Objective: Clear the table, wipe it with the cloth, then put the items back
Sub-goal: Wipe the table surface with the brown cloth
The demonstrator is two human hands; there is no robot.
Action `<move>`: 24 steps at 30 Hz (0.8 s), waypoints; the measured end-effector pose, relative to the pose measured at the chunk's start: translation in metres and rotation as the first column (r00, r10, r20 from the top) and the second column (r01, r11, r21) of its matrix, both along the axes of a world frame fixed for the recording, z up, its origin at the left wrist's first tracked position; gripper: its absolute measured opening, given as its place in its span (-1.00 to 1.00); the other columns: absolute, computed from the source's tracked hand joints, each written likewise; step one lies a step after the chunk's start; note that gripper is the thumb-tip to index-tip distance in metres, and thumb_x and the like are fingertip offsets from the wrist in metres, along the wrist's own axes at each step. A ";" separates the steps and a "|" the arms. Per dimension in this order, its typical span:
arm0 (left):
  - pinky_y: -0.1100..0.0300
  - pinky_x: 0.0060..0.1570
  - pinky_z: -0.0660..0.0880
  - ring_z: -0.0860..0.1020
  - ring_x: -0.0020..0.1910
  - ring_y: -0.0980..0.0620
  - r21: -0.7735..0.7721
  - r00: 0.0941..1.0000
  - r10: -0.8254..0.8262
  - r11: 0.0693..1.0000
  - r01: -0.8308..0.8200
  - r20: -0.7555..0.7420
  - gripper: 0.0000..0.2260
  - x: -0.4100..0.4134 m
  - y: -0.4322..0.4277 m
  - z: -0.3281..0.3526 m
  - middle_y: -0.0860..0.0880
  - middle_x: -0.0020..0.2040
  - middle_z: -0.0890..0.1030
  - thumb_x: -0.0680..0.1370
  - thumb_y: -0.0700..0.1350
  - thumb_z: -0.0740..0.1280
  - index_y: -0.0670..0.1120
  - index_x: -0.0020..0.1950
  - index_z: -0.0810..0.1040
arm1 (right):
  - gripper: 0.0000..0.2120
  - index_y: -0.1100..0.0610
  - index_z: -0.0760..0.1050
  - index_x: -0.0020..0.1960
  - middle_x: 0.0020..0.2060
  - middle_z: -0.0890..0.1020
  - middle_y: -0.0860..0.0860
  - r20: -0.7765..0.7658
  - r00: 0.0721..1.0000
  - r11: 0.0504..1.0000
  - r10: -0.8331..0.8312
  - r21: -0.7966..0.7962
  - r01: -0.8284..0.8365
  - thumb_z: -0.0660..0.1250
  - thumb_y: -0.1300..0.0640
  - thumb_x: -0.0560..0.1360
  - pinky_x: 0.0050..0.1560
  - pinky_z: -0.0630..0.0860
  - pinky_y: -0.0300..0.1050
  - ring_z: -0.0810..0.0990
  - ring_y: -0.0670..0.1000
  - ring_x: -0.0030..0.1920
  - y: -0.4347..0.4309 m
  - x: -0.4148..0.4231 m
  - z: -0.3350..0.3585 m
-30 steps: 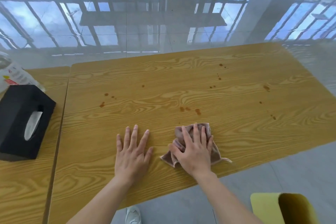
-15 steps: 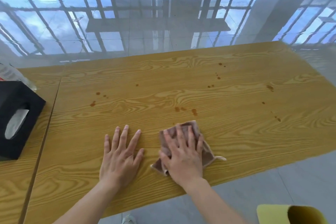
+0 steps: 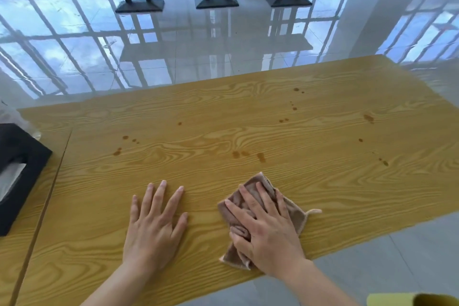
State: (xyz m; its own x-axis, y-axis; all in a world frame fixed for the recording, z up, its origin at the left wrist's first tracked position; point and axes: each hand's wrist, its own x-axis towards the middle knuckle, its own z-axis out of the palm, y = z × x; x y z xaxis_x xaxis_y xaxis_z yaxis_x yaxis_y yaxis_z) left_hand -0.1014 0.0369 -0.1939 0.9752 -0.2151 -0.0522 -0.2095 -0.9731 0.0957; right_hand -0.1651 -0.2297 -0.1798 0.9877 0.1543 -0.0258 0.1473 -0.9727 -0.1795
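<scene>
Sliding slightly rightward since the earlier frame, the right hand [image 3: 268, 233] presses the cloth [image 3: 296, 215] under flat, spread fingers [image 3: 249, 196] at the lower-centre edge of the bench [image 3: 223, 119]. Brown stains [image 3: 246, 154] lie just above, while the left hand [image 3: 155, 226] rests flat, holding nothing.

Table [image 3: 248, 131] open ahead — tissue box [image 3: 22, 176] blocks far left.
</scene>
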 end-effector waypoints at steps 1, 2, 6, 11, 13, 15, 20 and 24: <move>-0.19 0.53 -0.12 -0.09 0.60 -0.05 -0.012 1.000 0.019 1.000 -0.019 0.005 -0.41 0.000 -0.005 0.002 -0.04 0.60 0.14 0.56 0.33 -0.10 0.20 0.57 0.16 | -0.40 -0.36 0.04 0.54 0.61 0.05 -0.13 0.003 0.998 0.998 -0.063 -0.020 0.063 0.05 -0.37 0.53 0.52 -0.11 0.26 -0.09 0.06 0.61 -0.023 -0.006 -0.001; -0.19 0.53 -0.11 -0.06 0.60 -0.07 -0.030 1.000 0.029 0.999 -0.028 0.008 -0.40 0.003 -0.013 0.005 -0.05 0.59 0.17 0.55 0.31 -0.08 0.16 0.56 0.21 | -0.40 -0.41 -0.02 0.53 0.61 0.02 -0.14 0.011 0.988 0.987 -0.153 -0.046 0.154 0.02 -0.38 0.52 0.53 -0.13 0.24 -0.13 0.04 0.61 -0.046 -0.005 -0.001; -0.12 0.52 -0.29 -0.22 0.59 -0.03 -0.134 0.998 -0.066 0.989 0.067 0.010 -0.37 0.024 -0.082 0.018 -0.02 0.63 -0.01 0.53 0.31 -0.18 0.19 0.59 0.09 | -0.37 -0.39 -0.29 0.52 0.60 -0.26 -0.10 -0.094 0.886 0.891 -0.454 -0.063 0.450 -0.14 -0.41 0.52 0.51 -0.31 0.28 -0.33 0.11 0.58 -0.063 0.027 0.005; -0.22 0.51 -0.25 -0.24 0.59 -0.08 -0.082 0.991 -0.133 0.988 0.133 0.008 -0.36 0.030 -0.131 0.007 -0.03 0.63 -0.09 0.54 0.36 -0.21 0.20 0.60 -0.04 | -0.38 -0.42 -0.08 0.53 0.61 -0.07 -0.16 -0.040 0.987 0.987 -0.158 -0.047 0.156 0.00 -0.40 0.51 0.52 -0.19 0.23 -0.17 0.05 0.61 -0.068 0.001 0.004; -0.25 0.49 -0.27 -0.24 0.59 -0.10 -0.063 0.992 -0.124 0.990 0.125 0.019 -0.37 0.028 -0.129 0.004 -0.04 0.63 -0.09 0.55 0.37 -0.19 0.20 0.60 -0.04 | -0.39 -0.47 -0.21 0.49 0.60 -0.20 -0.19 -0.084 0.964 0.966 -0.251 -0.079 0.244 -0.10 -0.41 0.48 0.53 -0.30 0.17 -0.32 -0.01 0.58 -0.100 0.010 0.005; -0.27 0.48 -0.28 -0.25 0.58 -0.11 -0.059 0.993 -0.120 0.991 0.121 0.017 -0.37 0.027 -0.131 0.005 -0.04 0.63 -0.08 0.55 0.37 -0.18 0.20 0.60 -0.04 | -0.39 -0.42 -0.29 0.50 0.59 -0.28 -0.16 -0.124 0.891 0.899 -0.437 -0.083 0.429 -0.16 -0.40 0.50 0.52 -0.34 0.21 -0.38 0.03 0.56 -0.107 0.038 0.008; -0.23 0.49 -0.29 -0.28 0.58 -0.07 -0.058 0.993 -0.114 0.992 0.114 -0.004 -0.36 0.027 -0.132 0.011 0.00 0.63 -0.12 0.52 0.39 -0.23 0.24 0.59 -0.10 | -0.39 -0.36 -0.23 0.55 0.59 -0.24 -0.17 -0.102 0.958 0.963 -0.269 -0.018 0.269 -0.10 -0.35 0.56 0.49 -0.36 0.27 -0.34 0.10 0.58 -0.047 0.071 0.012; -0.22 0.49 -0.31 -0.31 0.57 -0.06 -0.075 0.993 -0.116 0.990 0.116 -0.006 -0.36 0.028 -0.131 0.011 0.00 0.63 -0.15 0.52 0.39 -0.24 0.24 0.59 -0.12 | -0.40 -0.43 -0.16 0.53 0.57 -0.23 -0.24 -0.042 0.980 0.981 -0.193 -0.045 0.191 -0.08 -0.36 0.52 0.53 -0.30 0.18 -0.31 -0.03 0.58 -0.089 0.014 0.006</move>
State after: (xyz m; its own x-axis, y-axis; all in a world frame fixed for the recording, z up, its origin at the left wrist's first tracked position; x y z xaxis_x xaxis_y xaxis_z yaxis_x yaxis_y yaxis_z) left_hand -0.0737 -0.0936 -0.1834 0.9429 -0.3304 -0.0419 -0.3192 -0.9324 0.1694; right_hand -0.1515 -0.3187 -0.1743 0.9964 -0.0404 -0.0745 -0.0506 -0.9886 -0.1416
